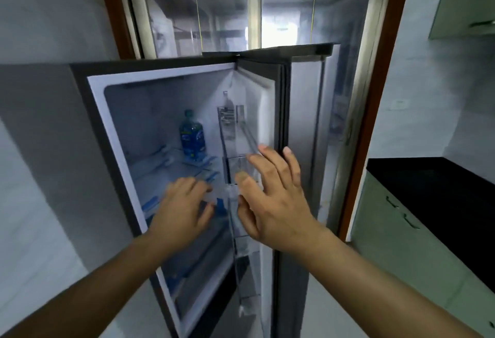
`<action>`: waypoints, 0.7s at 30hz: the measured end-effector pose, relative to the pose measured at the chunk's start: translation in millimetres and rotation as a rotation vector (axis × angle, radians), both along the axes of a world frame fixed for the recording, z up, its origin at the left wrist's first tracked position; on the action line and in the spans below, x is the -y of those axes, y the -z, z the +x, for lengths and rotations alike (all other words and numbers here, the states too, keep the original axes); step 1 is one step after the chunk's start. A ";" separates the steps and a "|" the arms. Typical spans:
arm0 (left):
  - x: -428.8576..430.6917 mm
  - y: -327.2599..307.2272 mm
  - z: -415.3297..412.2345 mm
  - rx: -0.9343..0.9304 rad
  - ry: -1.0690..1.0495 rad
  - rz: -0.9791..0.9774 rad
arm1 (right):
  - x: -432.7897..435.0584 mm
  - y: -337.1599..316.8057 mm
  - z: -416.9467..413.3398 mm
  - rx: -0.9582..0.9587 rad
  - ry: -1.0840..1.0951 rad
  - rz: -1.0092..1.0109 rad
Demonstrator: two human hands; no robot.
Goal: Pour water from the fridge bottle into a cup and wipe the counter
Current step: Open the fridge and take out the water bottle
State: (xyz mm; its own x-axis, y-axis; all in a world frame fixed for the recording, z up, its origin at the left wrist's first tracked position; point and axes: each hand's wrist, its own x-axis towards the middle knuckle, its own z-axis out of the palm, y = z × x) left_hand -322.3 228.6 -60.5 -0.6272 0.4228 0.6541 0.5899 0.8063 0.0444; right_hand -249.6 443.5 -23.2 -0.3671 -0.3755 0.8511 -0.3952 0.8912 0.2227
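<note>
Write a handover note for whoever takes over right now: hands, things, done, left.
Left hand: open, holds nothing, stretched toward the inside of the dark grey fridge.
Right hand: open, fingers spread, in front of the racks of the open fridge door; contact cannot be told.
Blue-labelled clear plastic water bottle: upright on a glass shelf inside, above both hands, untouched.
Black counter: at the right, over pale green cabinets. No cup or cloth in view.
Done: fridge opened.
Left: take the bottle, pour into a cup, wipe the counter.
</note>
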 end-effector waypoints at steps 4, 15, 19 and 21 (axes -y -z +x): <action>39.8 -15.6 -42.4 0.053 -0.364 -0.402 | 21.0 -15.8 -20.8 0.290 0.147 -0.001; 98.2 1.9 -72.4 0.010 -0.359 -0.795 | 22.7 -64.5 -94.9 0.616 0.634 0.015; 102.3 6.8 -79.0 -0.001 -0.408 -0.894 | 18.1 -43.8 -150.1 0.547 0.732 0.085; 103.2 7.5 -81.2 0.027 -0.411 -0.947 | 18.0 -34.0 -175.8 0.489 0.793 0.129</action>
